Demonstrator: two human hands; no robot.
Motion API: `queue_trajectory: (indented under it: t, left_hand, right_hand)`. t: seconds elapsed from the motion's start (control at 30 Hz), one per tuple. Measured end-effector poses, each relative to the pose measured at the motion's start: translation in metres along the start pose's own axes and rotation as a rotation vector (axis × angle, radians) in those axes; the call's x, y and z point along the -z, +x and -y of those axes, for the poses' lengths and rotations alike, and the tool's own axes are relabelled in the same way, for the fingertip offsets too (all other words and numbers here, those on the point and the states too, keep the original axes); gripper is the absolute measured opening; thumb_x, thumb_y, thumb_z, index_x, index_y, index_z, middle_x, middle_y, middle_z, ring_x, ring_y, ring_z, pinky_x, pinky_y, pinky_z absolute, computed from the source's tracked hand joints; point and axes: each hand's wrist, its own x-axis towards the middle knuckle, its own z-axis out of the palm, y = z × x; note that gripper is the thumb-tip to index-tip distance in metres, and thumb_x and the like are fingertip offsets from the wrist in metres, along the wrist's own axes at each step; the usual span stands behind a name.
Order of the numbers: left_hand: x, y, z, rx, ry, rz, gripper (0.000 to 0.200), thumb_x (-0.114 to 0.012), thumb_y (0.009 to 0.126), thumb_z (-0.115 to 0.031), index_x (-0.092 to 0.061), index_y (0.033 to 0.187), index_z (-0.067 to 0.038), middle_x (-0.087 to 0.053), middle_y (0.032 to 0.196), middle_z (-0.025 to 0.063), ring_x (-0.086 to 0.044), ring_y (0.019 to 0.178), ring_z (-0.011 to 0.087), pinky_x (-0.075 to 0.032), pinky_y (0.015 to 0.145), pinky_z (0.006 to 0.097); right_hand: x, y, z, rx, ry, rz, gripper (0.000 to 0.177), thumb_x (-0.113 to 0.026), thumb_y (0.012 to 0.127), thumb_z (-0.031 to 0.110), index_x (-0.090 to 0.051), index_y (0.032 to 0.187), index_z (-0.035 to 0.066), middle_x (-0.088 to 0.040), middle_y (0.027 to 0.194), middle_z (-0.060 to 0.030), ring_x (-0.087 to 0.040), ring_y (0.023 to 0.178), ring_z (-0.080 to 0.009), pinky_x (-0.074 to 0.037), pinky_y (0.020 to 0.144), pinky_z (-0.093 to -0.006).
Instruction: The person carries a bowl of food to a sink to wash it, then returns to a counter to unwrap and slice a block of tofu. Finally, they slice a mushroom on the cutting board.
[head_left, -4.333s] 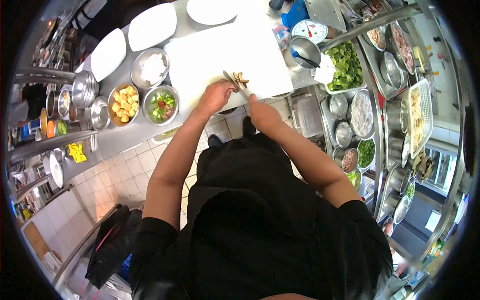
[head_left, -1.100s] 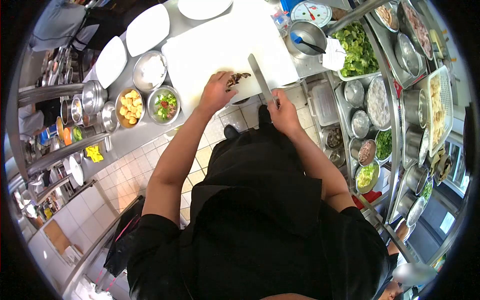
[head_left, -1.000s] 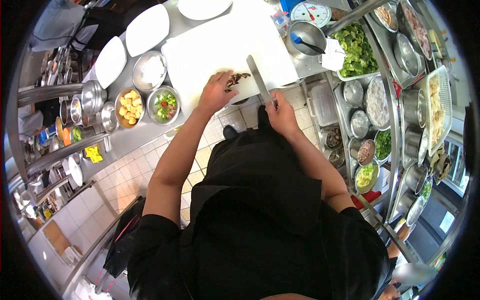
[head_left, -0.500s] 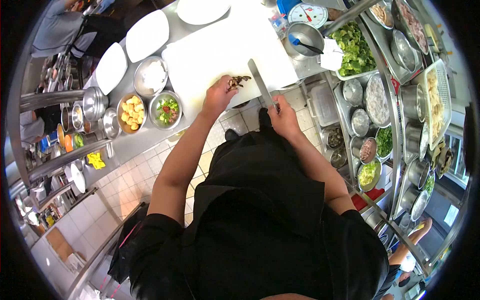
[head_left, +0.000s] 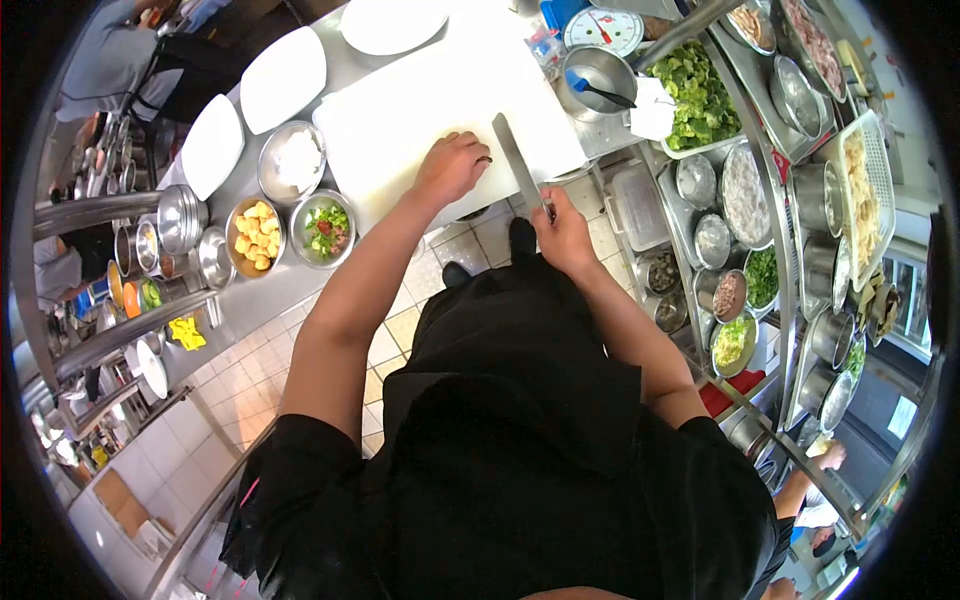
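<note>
Steel knife (head_left: pixel 518 165) in right hand (head_left: pixel 562 222), blade just beside left hand (head_left: pixel 452 168) — white board (head_left: pixel 420 100)

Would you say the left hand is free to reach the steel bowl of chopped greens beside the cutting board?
Probably yes: the left hand rests on the cutting board, the bowl of chopped greens stands just off its edge on that side, and the knife lies the other way.

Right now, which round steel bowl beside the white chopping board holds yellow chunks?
The round steel bowl directly left of the green-filled bowl; the white-filled bowl sits behind them.
</note>
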Motion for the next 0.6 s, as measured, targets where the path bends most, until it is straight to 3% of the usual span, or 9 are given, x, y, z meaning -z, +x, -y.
queue_trajectory:
  t: [0.1, 0.2, 0.27, 0.4, 0.53, 0.6]
  left_hand:
    - [-0.003, 0.011, 0.008, 0.108, 0.049, 0.039, 0.013, -0.069, 0.088, -0.018, -0.075, 0.095, -0.010, -0.069, 0.097, 0.0096, -0.065, 0.099, 0.0299, -0.051, 0.092, 0.0433]
    - [0.008, 0.020, 0.024, 0.216, 0.000, 0.078, 0.012, -0.068, 0.086, -0.018, -0.076, 0.088, -0.009, -0.070, 0.092, 0.0114, -0.067, 0.089, 0.0315, -0.054, 0.085, 0.0424]
    - [0.021, 0.027, 0.029, 0.290, -0.143, 0.208, 0.012, -0.072, 0.086, -0.016, -0.075, 0.088, -0.005, -0.072, 0.085, 0.0115, -0.070, 0.082, 0.0270, -0.056, 0.076, 0.0385]
    - [0.035, 0.031, 0.042, 0.300, -0.175, 0.460, 0.016, -0.067, 0.091, -0.014, -0.077, 0.100, -0.006, -0.076, 0.099, 0.0128, -0.073, 0.087, 0.0246, -0.056, 0.080, 0.0364]
    - [0.034, 0.013, 0.049, 0.349, -0.256, 0.394, 0.023, -0.066, 0.091, -0.008, -0.075, 0.111, -0.005, -0.077, 0.105, 0.0136, -0.074, 0.092, 0.0235, -0.057, 0.085, 0.0342]
    - [0.027, -0.003, 0.050, 0.358, -0.437, 0.320, 0.028, -0.065, 0.090, -0.002, -0.071, 0.117, -0.003, -0.076, 0.104, 0.0130, -0.074, 0.095, 0.0230, -0.058, 0.090, 0.0329]
  right_hand:
    - [-0.004, 0.001, -0.006, 0.036, 0.004, -0.021, 0.027, -0.062, 0.097, 0.018, -0.054, 0.119, 0.007, -0.067, 0.083, -0.0251, -0.067, 0.079, -0.0465, -0.051, 0.071, -0.0516]
    - [-0.004, 0.001, -0.007, 0.039, 0.027, -0.017, 0.026, -0.062, 0.097, 0.018, -0.054, 0.119, 0.007, -0.067, 0.081, -0.0248, -0.066, 0.078, -0.0471, -0.051, 0.071, -0.0514]
    - [-0.002, 0.000, -0.003, -0.018, 0.045, 0.018, 0.026, -0.062, 0.097, 0.019, -0.054, 0.118, 0.007, -0.066, 0.081, -0.0245, -0.066, 0.080, -0.0473, -0.051, 0.072, -0.0508]
    - [-0.006, 0.004, -0.010, -0.017, 0.035, 0.042, 0.027, -0.062, 0.097, 0.019, -0.054, 0.119, 0.007, -0.066, 0.082, -0.0244, -0.067, 0.081, -0.0472, -0.051, 0.073, -0.0501]
    - [-0.010, 0.006, -0.011, 0.010, 0.011, 0.074, 0.029, -0.061, 0.097, 0.020, -0.054, 0.122, 0.007, -0.068, 0.087, -0.0262, -0.067, 0.087, -0.0481, -0.052, 0.076, -0.0513]
    - [-0.013, 0.004, -0.007, 0.031, 0.011, 0.077, 0.029, -0.061, 0.097, 0.020, -0.054, 0.123, 0.007, -0.068, 0.089, -0.0269, -0.067, 0.089, -0.0487, -0.052, 0.078, -0.0521]
